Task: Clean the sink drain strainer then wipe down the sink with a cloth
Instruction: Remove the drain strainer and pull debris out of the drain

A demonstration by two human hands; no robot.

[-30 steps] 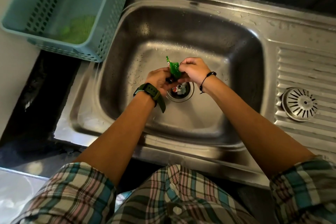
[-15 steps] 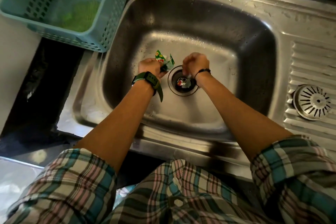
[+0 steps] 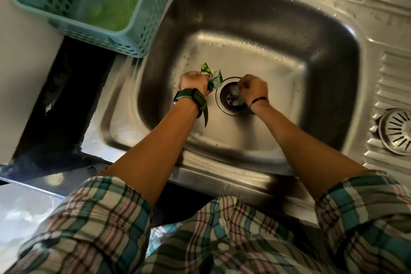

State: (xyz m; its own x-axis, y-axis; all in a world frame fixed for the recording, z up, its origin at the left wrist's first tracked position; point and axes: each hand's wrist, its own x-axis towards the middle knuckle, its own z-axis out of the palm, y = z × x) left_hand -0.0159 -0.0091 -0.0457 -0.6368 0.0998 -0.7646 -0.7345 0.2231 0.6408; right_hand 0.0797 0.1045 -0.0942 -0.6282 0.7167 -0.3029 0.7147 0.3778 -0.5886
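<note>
A steel sink [image 3: 255, 24] fills the middle of the view, its round drain [image 3: 231, 98] holding bits of debris. My left hand [image 3: 193, 83], with a green watch on the wrist, is closed around a crumpled green wrapper [image 3: 212, 77] just left of the drain. My right hand [image 3: 253, 89] hovers over the drain's right rim with fingers pinched together on a small pale scrap pulled from the drain. The metal drain strainer [image 3: 395, 130] lies on the ribbed drainboard at the far right, apart from both hands.
A teal plastic basket [image 3: 142, 35] with a green scrubber [image 3: 113, 10] inside sits at the sink's upper left corner. Dark countertop [image 3: 57, 104] lies left of the sink. The ribbed drainboard [image 3: 391, 78] runs along the right.
My hands, together over the drain a second ago, have parted. The left hand carried the green wrapper to the left, and the right hand dipped toward the drain opening.
</note>
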